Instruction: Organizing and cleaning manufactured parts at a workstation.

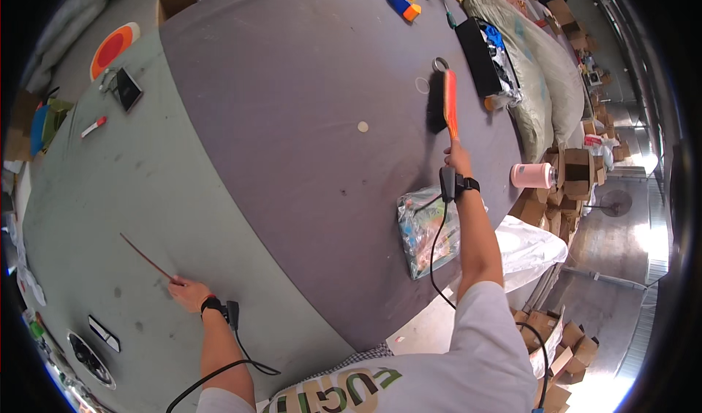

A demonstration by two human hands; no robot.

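While your right hand (458, 157) grips brush (444, 102) at cloth's (292, 120) 2 o'clock, left hand (189, 292) pinches stick (146, 258). Disc (363, 126), ring (423, 85) unswept; sweeping likely early.

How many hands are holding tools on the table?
2: left hand holds a thin stick at the near-left; right hand grips an orange-handled brush far right.

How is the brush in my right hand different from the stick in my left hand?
The brush is broad, with an orange back and black bristles; the stick is thin, plain and dark reddish. The brush lies over purple cloth, the stick over grey-green tabletop. Each is gripped at one end.
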